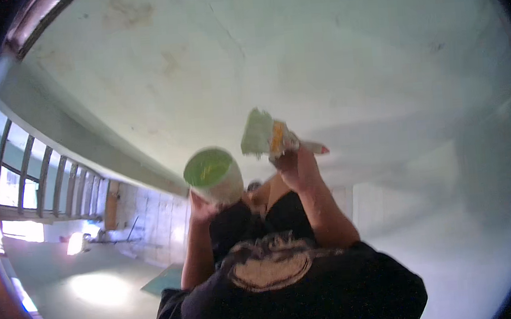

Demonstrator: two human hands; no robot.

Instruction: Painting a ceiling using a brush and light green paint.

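Green-coated brush (258, 134) gripped in right hand (291, 167), tub (226, 184) held in left hand (200, 207), forearms (328, 215) raised

left hand (202, 209) curled in grip; right hand (290, 164) clenched, farther forward; bare forearms (325, 209) outstretched

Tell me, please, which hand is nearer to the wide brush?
Right. The right hand grips the brush; the left hand is apart from it, lower and further left in the picture, holding the cup with green contents.
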